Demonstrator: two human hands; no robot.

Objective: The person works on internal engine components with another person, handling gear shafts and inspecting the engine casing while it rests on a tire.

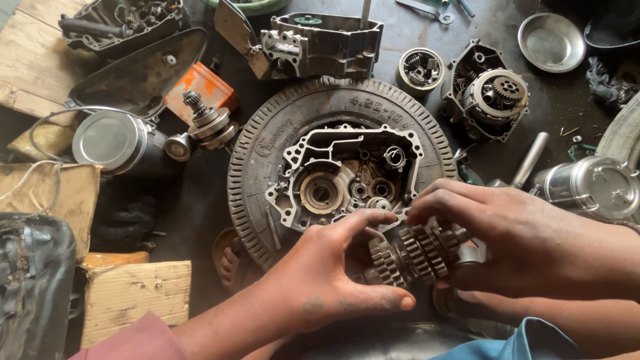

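here, lower centre of the frame: both hands hold a greasy steel cluster of gear wheels on shafts (417,253), kept level so the meshed wheels sit together. left hand (333,280) is half open, palm cupping the cluster's near end, thumb spread below. right hand (527,243) is curled over the far end, fingertips (433,207) pressing on top. the cluster hangs just beside the lower rim of the grey cast aluminium engine case half (347,177), which lies open side up at centre frame inside a worn black rubber tyre (257,160); the tyre serves as a cradle.

Pink sleeve (143,340), blue sleeve (533,337), grimy hands
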